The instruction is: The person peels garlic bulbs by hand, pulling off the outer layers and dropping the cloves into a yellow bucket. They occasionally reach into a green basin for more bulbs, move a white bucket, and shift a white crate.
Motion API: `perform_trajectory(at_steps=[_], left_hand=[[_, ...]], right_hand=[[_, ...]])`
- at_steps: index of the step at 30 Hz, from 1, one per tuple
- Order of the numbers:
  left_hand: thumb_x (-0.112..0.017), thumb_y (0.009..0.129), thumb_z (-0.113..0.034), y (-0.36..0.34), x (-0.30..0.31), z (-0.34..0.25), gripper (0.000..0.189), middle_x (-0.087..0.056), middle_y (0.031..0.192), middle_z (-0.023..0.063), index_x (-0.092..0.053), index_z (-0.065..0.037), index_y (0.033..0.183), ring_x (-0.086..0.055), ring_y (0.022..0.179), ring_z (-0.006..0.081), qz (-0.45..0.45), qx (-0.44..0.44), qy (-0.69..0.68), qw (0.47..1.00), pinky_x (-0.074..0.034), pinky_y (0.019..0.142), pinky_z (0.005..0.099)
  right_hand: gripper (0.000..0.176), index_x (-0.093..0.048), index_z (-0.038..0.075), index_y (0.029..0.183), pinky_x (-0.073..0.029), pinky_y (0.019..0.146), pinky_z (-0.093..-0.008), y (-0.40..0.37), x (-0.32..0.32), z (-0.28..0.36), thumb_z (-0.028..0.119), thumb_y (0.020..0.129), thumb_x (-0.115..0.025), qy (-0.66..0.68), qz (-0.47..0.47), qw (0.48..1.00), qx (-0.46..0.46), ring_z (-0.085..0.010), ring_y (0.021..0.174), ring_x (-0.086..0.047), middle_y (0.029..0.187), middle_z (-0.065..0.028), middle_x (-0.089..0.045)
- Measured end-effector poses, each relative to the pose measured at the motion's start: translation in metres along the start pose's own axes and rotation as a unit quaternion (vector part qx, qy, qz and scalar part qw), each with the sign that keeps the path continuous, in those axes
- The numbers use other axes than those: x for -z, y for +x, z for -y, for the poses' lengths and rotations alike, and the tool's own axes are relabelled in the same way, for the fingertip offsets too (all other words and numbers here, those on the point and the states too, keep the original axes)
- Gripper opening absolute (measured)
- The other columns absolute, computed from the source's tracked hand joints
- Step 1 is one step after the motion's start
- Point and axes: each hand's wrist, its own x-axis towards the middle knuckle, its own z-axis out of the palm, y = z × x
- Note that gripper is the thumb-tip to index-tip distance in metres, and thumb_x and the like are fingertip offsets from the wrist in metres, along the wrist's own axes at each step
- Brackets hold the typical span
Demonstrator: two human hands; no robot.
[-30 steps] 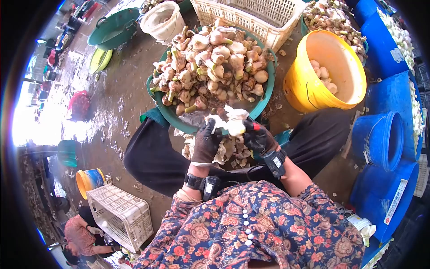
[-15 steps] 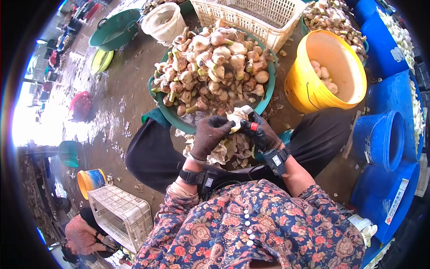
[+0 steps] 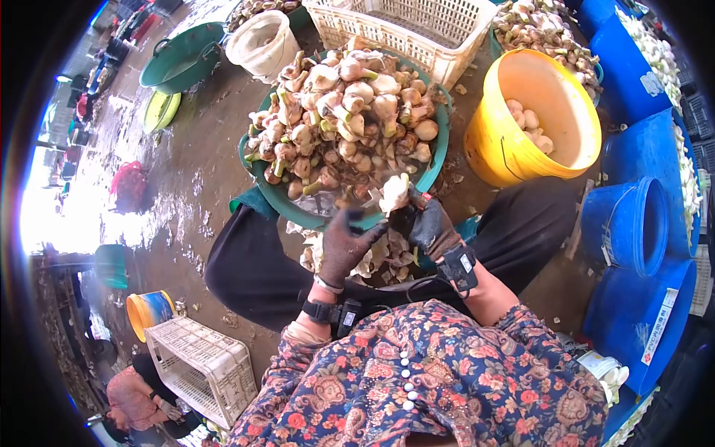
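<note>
A whitish, partly peeled garlic bulb point(image 3: 393, 195) is held up at the near rim of a green basin point(image 3: 445, 149). My right hand point(image 3: 430, 227), in a dark glove with red tape on a finger, grips it from the right. My left hand point(image 3: 344, 249), in a brown glove with dark fingertips, is just left of the bulb, its thumb and fingers apart and the tips slightly blurred. Unpeeled garlic bulbs point(image 3: 350, 119) with stem stubs fill the basin. Below my hands, loose papery skins point(image 3: 372, 261) lie between my legs.
To the right stand a yellow bucket point(image 3: 488, 127) with several peeled bulbs, and a blue bucket point(image 3: 614, 227). White crates point(image 3: 447, 63), a white bucket point(image 3: 261, 45) and a green tub point(image 3: 179, 63) are around. Another person point(image 3: 134, 395) sits at lower left.
My left hand has drawn away to the left from the garlic bulb and its fingers have spread. The bulb now stands upright in my right hand. The view has shifted slightly.
</note>
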Motion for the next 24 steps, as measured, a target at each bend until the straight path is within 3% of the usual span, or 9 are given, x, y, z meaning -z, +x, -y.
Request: perform_trajectory(at_steps=[2,4,7,8,9,10,12,18,24], left_hand=[[-0.075,0.069,-0.018,0.006,0.003,-0.013,0.043,-0.059,0.101,0.0163,-0.057,-0.001,0.104,-0.060,0.087,0.0257,0.005,-0.023,-0.022,0.999,-0.048,0.075,0.0331],[-0.073,0.070,-0.013,0.021,-0.003,-0.012,0.041,-0.058,0.105,0.0160,-0.058,-0.002,0.106,-0.057,0.096,0.0279,0.048,-0.207,-0.014,0.977,-0.046,0.080,0.0343],[-0.071,0.075,-0.013,0.026,-0.004,0.001,0.040,-0.059,0.105,0.0117,-0.056,0.002,0.109,-0.057,0.098,0.0207,0.124,-0.030,-0.163,0.978,-0.046,0.081,0.0300],[-0.070,0.077,-0.013,0.028,0.002,-0.015,0.038,-0.061,0.098,0.0077,-0.056,0.004,0.108,-0.058,0.092,0.0151,0.167,0.028,-0.239,0.956,-0.047,0.078,0.0275],[-0.070,0.077,-0.016,0.026,0.007,-0.020,0.038,-0.062,0.091,0.0051,-0.057,0.003,0.108,-0.059,0.084,0.0121,0.192,0.061,-0.312,0.928,-0.047,0.074,0.0259],[-0.070,0.077,-0.020,0.024,0.013,-0.016,0.043,-0.063,0.088,0.0037,-0.057,0.002,0.111,-0.058,0.077,0.0097,0.217,0.053,-0.311,0.924,-0.047,0.071,0.0238],[-0.071,0.076,-0.021,0.019,0.017,-0.017,0.047,-0.063,0.087,0.0030,-0.056,0.002,0.113,-0.058,0.074,0.0086,0.258,0.139,-0.322,0.900,-0.046,0.069,0.0225],[-0.068,0.077,-0.013,0.009,0.007,-0.040,0.030,-0.065,0.080,0.0030,-0.063,0.004,0.101,-0.057,0.068,0.0076,0.193,0.132,-0.339,0.911,-0.045,0.063,0.0203],[-0.069,0.073,-0.001,0.005,-0.005,-0.036,0.025,-0.065,0.079,0.0055,-0.063,0.005,0.097,-0.058,0.065,0.0083,0.081,0.120,-0.349,0.926,-0.046,0.058,0.0208]], right_hand=[[0.032,-0.049,0.002,0.119,-0.050,0.083,-0.0346,-0.006,-0.005,-0.009,0.019,0.092,-0.044,-0.070,-0.020,0.997,-0.008,-0.0220,0.096,-0.059,0.109,-0.0105,-0.059],[0.034,-0.049,0.005,0.119,-0.050,0.079,-0.0332,-0.005,-0.007,-0.017,0.025,0.093,-0.043,-0.044,0.021,0.998,-0.038,-0.0199,0.095,-0.059,0.108,-0.0087,-0.059],[0.040,-0.056,0.007,0.111,-0.047,0.076,-0.0303,-0.021,-0.018,-0.004,0.039,0.091,-0.045,-0.255,0.012,0.964,-0.080,-0.0137,0.090,-0.057,0.102,-0.0040,-0.061],[0.039,-0.058,0.009,0.105,-0.046,0.074,-0.0278,-0.011,-0.024,-0.008,0.042,0.091,-0.045,-0.328,0.055,0.942,0.055,-0.0091,0.082,-0.055,0.092,0.0003,-0.060],[0.035,-0.060,0.008,0.103,-0.044,0.074,-0.0258,-0.038,-0.082,0.014,0.037,0.093,-0.045,-0.515,0.016,0.856,0.035,-0.0075,0.079,-0.053,0.089,0.0018,-0.059],[0.030,-0.060,0.006,0.102,-0.042,0.077,-0.0235,-0.006,-0.008,0.005,0.030,0.094,-0.045,-0.570,0.053,0.804,0.160,-0.0060,0.081,-0.051,0.090,0.0019,-0.059],[0.029,-0.059,0.002,0.103,-0.045,0.073,-0.0248,0.003,0.008,0.003,0.026,0.094,-0.047,-0.477,0.009,0.879,0.015,-0.0079,0.082,-0.053,0.093,0.0002,-0.061],[0.032,-0.062,0.003,0.098,-0.043,0.068,-0.0215,-0.015,-0.019,0.001,0.030,0.093,-0.046,-0.377,0.004,0.926,0.035,-0.0050,0.078,-0.052,0.089,0.0018,-0.061],[0.028,-0.061,0.001,0.092,-0.043,0.067,-0.0247,-0.015,-0.019,-0.009,0.024,0.091,-0.045,-0.556,-0.011,0.795,0.244,-0.0093,0.074,-0.052,0.081,-0.0020,-0.060]])
